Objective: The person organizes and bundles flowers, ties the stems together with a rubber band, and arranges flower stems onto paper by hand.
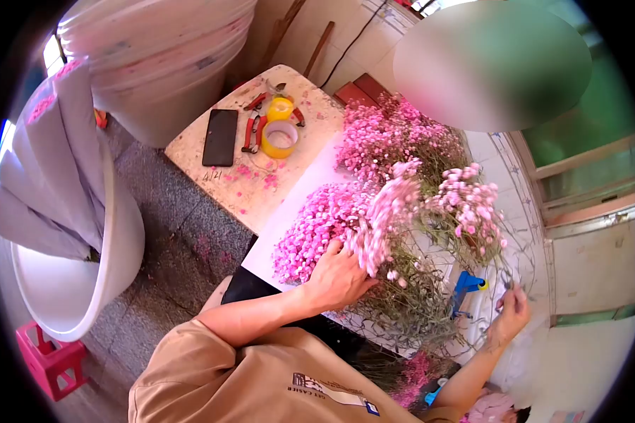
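My left hand point(342, 276) is closed at the edge of a bunch of pink baby's breath point(307, 236) lying on white paper point(268, 252); blossoms partly hide its fingertips. Beside it, pale pink baby's breath point(395, 211) is smeared by motion. To the right, my right hand point(513, 315) pinches thin stems at their lower end. These seem to lead up to a light pink sprig point(469, 201) with its heads to the back. Green stems point(409, 299) lie tangled between my hands. A blue and yellow tape dispenser point(466, 290) sits near the right hand.
On the worn table point(197, 158) lie a black phone point(220, 137), red-handled pruners point(252, 132) and yellow tape rolls point(280, 139). More pink flowers point(395, 137) are piled behind. Left are a white tub point(123, 233), stacked buckets point(155, 92) and a pink stool point(53, 359).
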`<state>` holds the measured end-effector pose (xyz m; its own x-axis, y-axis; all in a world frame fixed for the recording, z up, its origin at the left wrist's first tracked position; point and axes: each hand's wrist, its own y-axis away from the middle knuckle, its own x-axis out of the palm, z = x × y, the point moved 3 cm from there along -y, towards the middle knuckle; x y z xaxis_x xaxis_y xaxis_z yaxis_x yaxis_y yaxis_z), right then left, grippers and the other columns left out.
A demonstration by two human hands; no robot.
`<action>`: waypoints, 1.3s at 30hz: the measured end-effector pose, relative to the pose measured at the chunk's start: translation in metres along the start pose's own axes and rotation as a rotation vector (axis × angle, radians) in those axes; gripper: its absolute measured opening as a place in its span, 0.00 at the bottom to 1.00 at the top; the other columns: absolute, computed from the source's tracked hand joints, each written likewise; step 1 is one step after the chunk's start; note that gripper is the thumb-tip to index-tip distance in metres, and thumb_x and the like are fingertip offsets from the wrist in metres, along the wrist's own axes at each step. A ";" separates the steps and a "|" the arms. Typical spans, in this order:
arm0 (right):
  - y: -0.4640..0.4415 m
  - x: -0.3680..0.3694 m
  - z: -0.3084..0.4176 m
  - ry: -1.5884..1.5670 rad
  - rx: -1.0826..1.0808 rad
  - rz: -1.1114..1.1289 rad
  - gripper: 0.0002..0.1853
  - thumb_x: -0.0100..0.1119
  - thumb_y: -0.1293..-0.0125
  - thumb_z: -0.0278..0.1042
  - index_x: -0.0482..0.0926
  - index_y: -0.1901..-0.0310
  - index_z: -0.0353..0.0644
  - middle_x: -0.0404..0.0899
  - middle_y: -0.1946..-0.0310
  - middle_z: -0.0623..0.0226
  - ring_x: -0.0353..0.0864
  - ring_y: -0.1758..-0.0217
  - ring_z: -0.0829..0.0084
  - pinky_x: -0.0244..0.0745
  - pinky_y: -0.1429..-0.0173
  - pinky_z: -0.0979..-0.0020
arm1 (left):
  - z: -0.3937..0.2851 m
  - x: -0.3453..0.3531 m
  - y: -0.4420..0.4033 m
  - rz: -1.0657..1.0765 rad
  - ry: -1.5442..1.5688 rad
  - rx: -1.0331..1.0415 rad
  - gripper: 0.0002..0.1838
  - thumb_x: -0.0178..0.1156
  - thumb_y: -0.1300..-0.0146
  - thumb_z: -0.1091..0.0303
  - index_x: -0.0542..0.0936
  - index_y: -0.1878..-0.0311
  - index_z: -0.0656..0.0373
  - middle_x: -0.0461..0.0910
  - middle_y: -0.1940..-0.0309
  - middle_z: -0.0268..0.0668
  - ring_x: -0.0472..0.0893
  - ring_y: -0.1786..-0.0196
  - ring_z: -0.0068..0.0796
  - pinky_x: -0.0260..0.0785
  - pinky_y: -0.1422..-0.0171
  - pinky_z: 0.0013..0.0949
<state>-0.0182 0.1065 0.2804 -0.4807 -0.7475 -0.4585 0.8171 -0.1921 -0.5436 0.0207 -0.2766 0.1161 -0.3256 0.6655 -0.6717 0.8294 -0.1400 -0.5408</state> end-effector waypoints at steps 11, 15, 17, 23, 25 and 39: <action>-0.026 -0.029 0.052 -0.150 -0.027 -0.016 0.13 0.60 0.26 0.24 0.79 0.43 0.29 0.80 0.64 0.65 0.73 0.67 0.80 0.67 0.66 0.78 | 0.008 -0.007 -0.011 0.074 0.176 -0.077 0.23 0.67 0.38 0.50 0.80 0.51 0.60 0.77 0.42 0.46 0.76 0.48 0.41 0.64 0.46 0.44; -0.050 -0.020 0.113 -0.113 -0.128 -0.100 0.12 0.61 0.26 0.25 0.79 0.45 0.30 0.79 0.66 0.67 0.71 0.68 0.81 0.66 0.66 0.77 | 0.008 -0.005 -0.007 0.002 0.131 -0.062 0.28 0.68 0.39 0.51 0.80 0.43 0.61 0.75 0.35 0.46 0.76 0.44 0.39 0.65 0.43 0.44; -0.054 -0.017 0.117 -0.101 -0.160 -0.114 0.09 0.60 0.26 0.24 0.80 0.49 0.31 0.78 0.68 0.68 0.70 0.69 0.81 0.66 0.66 0.76 | 0.008 -0.005 -0.007 0.038 0.126 -0.069 0.30 0.69 0.39 0.50 0.80 0.39 0.61 0.74 0.32 0.46 0.76 0.42 0.39 0.66 0.41 0.44; -0.016 0.041 0.036 0.407 -0.352 0.335 0.08 0.64 0.33 0.20 0.86 0.54 0.35 0.82 0.65 0.69 0.77 0.61 0.76 0.72 0.55 0.74 | 0.005 -0.011 -0.005 0.014 0.137 -0.053 0.31 0.70 0.41 0.51 0.80 0.39 0.60 0.75 0.32 0.45 0.77 0.42 0.38 0.66 0.41 0.43; 0.012 0.058 -0.009 0.457 -0.178 0.518 0.09 0.64 0.36 0.17 0.87 0.55 0.37 0.83 0.61 0.64 0.81 0.55 0.72 0.76 0.47 0.71 | 0.001 -0.021 -0.008 0.008 0.129 -0.052 0.29 0.69 0.40 0.52 0.80 0.40 0.60 0.76 0.35 0.45 0.77 0.43 0.39 0.66 0.41 0.43; 0.068 0.081 -0.096 0.337 -0.171 0.573 0.15 0.56 0.42 0.07 0.86 0.59 0.35 0.82 0.61 0.60 0.83 0.57 0.65 0.81 0.53 0.70 | -0.011 -0.001 -0.137 0.344 -0.184 -0.017 0.38 0.55 0.30 0.38 0.76 0.35 0.66 0.77 0.38 0.61 0.70 0.27 0.62 0.48 0.18 0.61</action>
<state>-0.0322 0.0941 0.1387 -0.0833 -0.4570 -0.8856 0.9237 0.2981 -0.2407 -0.0879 -0.2502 0.1962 -0.1020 0.4391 -0.8927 0.9114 -0.3185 -0.2607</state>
